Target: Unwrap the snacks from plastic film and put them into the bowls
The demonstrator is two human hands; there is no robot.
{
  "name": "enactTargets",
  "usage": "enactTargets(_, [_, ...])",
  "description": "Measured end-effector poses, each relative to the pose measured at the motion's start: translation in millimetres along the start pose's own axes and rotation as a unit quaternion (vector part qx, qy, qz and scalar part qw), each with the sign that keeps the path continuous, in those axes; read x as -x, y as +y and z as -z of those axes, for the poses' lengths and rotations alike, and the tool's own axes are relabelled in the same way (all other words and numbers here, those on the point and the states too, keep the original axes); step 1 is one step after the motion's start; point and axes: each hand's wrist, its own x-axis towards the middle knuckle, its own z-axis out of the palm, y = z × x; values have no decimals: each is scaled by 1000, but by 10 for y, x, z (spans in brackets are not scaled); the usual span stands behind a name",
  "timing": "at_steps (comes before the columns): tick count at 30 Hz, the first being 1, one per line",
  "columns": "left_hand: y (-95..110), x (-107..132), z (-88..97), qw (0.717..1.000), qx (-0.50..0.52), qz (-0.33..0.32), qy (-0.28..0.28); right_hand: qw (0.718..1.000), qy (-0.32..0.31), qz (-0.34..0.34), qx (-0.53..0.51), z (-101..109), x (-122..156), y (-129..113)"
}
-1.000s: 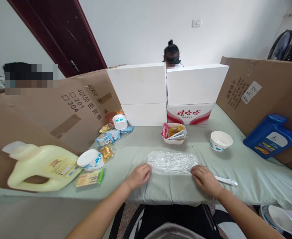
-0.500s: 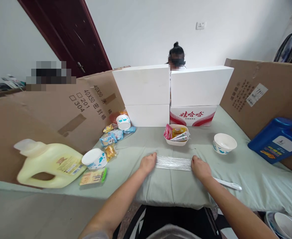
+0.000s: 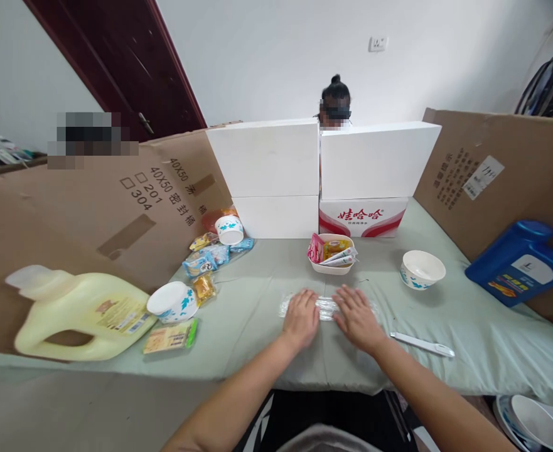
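A folded strip of clear plastic wrap [image 3: 326, 307] lies on the pale green cloth in front of me. My left hand [image 3: 301, 317] lies flat on its left part with fingers stretched out. My right hand [image 3: 358, 316] lies flat on its right part, fingers also spread. The two hands are close together and cover most of the strip. Just beyond them stands a white bowl [image 3: 330, 254] holding snack packets.
A white stick-like tool [image 3: 422, 344] lies right of my right hand. An empty patterned bowl [image 3: 422, 269] and a blue jug [image 3: 518, 261] are at the right. A yellow jug [image 3: 81, 310], bowls and snack packets lie at the left. White boxes and cardboard walls ring the table; a person sits behind.
The plastic wrap went from a wide sheet to a narrow strip. My hands moved from its outer ends inward onto its middle and now press it flat.
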Motion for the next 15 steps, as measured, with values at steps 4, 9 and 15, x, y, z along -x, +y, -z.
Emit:
enactTargets(4, [39,99,-201,995,11,-10,-101,995,-85,27,-38,-230,67,30])
enactTargets(9, [-492,179,-159,987,-27,79,-138,987,-103,-117,-33,-220,323,310])
enactTargets(15, [-418,154,-33,994,-23,100,-38,970,-59,-219,-87,-13,318,512])
